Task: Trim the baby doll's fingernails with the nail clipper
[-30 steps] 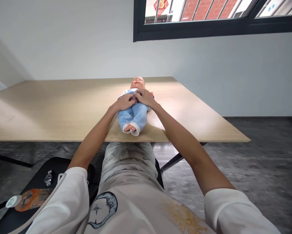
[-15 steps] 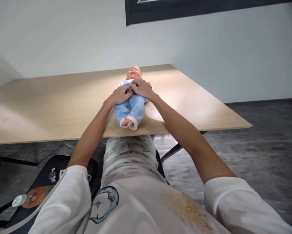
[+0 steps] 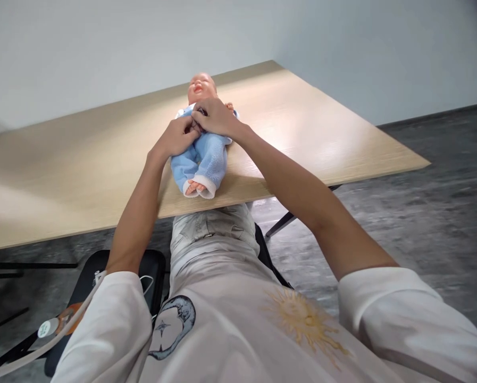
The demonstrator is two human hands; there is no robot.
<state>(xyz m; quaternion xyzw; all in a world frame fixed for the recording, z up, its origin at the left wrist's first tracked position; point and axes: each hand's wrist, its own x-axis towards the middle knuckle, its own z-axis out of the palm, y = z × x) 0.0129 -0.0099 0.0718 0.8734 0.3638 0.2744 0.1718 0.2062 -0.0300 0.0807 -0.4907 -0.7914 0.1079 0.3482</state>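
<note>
A baby doll [image 3: 201,88] lies on its back on a pale wooden table [image 3: 302,114], its feet toward me. It wears a blue fleece suit [image 3: 204,159] with white cuffs, and its bare feet show. My left hand [image 3: 177,137] and my right hand [image 3: 216,117] meet on the doll's chest, with the fingers pinched at the front of the suit. A small dark spot shows between them, too small to name. The hands hide most of the doll's upper body.
The table's near edge runs just past the doll's feet, above my lap. Below it lie a grey floor and a dark table leg [image 3: 284,223]. A black seat [image 3: 122,271] with a white cable [image 3: 42,343] sits at lower left. A pale wall stands behind.
The view has tilted, so the table and doll sit higher in the picture and the window has gone from view. Both hands stay at the doll's chest.
</note>
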